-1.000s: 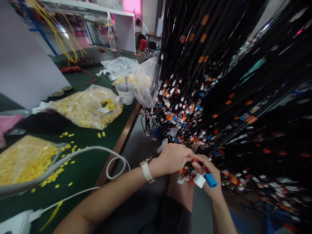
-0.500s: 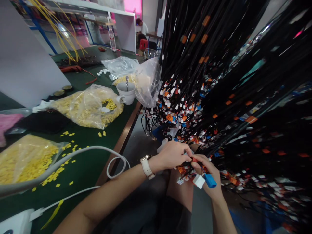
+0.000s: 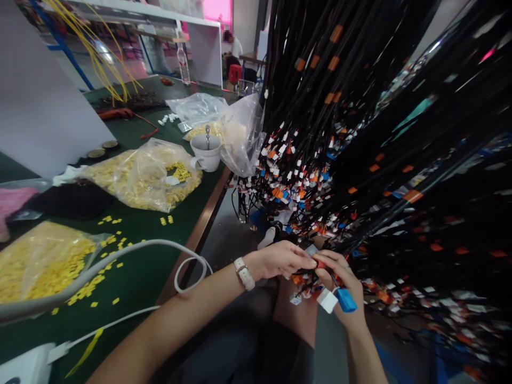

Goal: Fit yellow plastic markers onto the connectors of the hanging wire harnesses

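My left hand (image 3: pixel 282 260), with a white-strapped watch on its wrist, pinches at a small red connector (image 3: pixel 320 264) above my lap. On the other side of it, my right hand (image 3: pixel 344 280) has its thumb and fingers closed on the same red piece. Below the fingers hang a blue connector (image 3: pixel 346 300) and a white connector (image 3: pixel 327 301) on short wires. Orange and white plugs dangle under my hands. Behind and to the right hangs a dense mass of black cables (image 3: pixel 312 69) with many white, orange and blue ends.
On the green table (image 3: pixel 140 266) at the left lie bags of yellow pieces (image 3: pixel 140 173), loose yellow bits and a white cup (image 3: pixel 206 152) with a spoon. A grey cable (image 3: pixel 152 243) loops over the table's edge. Far back, a person sits near a red stool (image 3: pixel 235 73).
My left hand has turned slightly, its fingers now straighter against the red connector. The blue and white connectors have shifted slightly right. My right hand stays nearly in place.
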`<state>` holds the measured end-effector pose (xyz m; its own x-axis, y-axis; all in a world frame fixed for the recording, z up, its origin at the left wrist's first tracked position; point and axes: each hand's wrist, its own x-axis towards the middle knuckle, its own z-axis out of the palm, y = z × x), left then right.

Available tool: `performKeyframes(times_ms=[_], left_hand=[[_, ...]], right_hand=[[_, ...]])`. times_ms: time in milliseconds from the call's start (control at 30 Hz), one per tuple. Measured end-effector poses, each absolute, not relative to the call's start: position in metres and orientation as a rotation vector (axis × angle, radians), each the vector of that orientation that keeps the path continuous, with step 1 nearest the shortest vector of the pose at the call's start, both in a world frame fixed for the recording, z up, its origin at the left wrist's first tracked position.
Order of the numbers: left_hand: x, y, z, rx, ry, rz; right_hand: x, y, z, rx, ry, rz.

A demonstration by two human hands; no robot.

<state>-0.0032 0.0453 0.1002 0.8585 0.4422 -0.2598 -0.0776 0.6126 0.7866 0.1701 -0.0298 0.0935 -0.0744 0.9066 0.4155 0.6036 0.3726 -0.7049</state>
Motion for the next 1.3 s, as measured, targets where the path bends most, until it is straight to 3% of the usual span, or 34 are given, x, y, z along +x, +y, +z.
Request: performKeyframes(times_ms=[567, 1300], left_hand=[[0.0038, 0.0379, 0.0991, 0.920, 0.511, 0.484], [0.0001, 0.0410, 0.0919, 0.838, 0.449, 0.446]], right_hand=[[0.1746, -0.0314, 0.0933, -1.328, -1.781, 0.509], [0.1667, -0.0308, 0.0928, -1.395, -1.786, 0.458]])
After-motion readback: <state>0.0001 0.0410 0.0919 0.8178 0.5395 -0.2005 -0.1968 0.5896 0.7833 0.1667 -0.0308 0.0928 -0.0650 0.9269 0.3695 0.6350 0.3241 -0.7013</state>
